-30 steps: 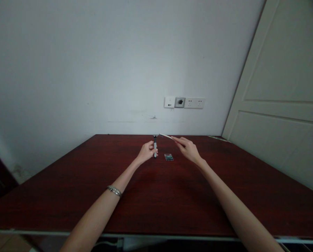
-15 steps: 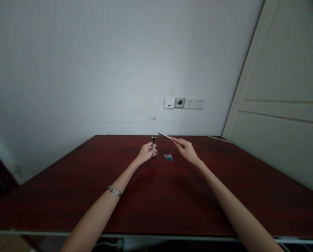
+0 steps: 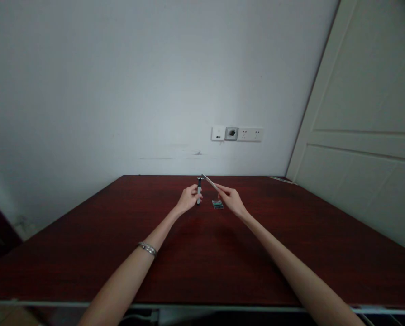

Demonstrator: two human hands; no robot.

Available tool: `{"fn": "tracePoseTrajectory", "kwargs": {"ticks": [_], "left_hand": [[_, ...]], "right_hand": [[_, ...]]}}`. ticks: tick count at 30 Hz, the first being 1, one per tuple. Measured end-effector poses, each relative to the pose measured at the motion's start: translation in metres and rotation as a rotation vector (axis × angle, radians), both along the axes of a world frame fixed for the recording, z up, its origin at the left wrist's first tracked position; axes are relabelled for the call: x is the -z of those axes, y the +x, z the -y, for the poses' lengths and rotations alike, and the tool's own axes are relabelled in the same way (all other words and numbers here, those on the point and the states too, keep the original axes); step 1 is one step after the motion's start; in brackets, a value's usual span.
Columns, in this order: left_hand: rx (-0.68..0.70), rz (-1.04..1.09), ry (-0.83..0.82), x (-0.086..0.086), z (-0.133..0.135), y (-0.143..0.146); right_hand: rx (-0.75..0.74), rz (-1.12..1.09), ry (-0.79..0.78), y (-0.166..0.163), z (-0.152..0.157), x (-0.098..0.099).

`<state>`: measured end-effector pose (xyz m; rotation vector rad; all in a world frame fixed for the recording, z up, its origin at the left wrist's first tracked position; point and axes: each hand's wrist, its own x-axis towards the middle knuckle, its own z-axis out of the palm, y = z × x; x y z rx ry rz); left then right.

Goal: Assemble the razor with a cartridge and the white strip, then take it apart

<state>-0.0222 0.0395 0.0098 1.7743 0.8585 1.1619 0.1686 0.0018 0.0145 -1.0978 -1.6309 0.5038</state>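
My left hand (image 3: 188, 198) is closed around the grey and black handle of a razor (image 3: 198, 194), which stands upright with its T-shaped head on top. In my right hand (image 3: 231, 199), the fingers pinch the lower end of a slim white toothbrush (image 3: 210, 182). It slants up to the left, and its tip is at the razor's head; whether they touch I cannot tell. A small clear case (image 3: 217, 204) with something greenish inside lies on the table just below and left of my right hand.
The dark red wooden table (image 3: 175, 262) runs back to a white wall (image 3: 154, 90). Sockets and switch plates (image 3: 238, 134) are fixed on the wall. A pale panelled door (image 3: 365, 113) stands at the right. A flat light strip (image 3: 282, 180) lies at the table's back right.
My right hand has moved left and slightly down, bringing the toothbrush's tip to the razor's head. My left hand with the razor stays almost where it was.
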Motion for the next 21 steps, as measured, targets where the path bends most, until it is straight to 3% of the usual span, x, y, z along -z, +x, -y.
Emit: {"fn": "tracePoseTrajectory", "kwargs": {"ticks": [5,12,21], "left_hand": [[0.043,0.003,-0.093,0.000,0.001,0.000],[0.230,0.064,-0.214,0.001,0.008,0.001],[0.287,0.083,-0.260,0.003,0.007,-0.001]], "right_hand": [[0.049,-0.031,0.003,0.001,0.003,-0.003],[0.095,0.031,0.114,0.002,0.004,-0.002],[0.218,0.382,0.268,0.004,0.012,-0.002]]}}
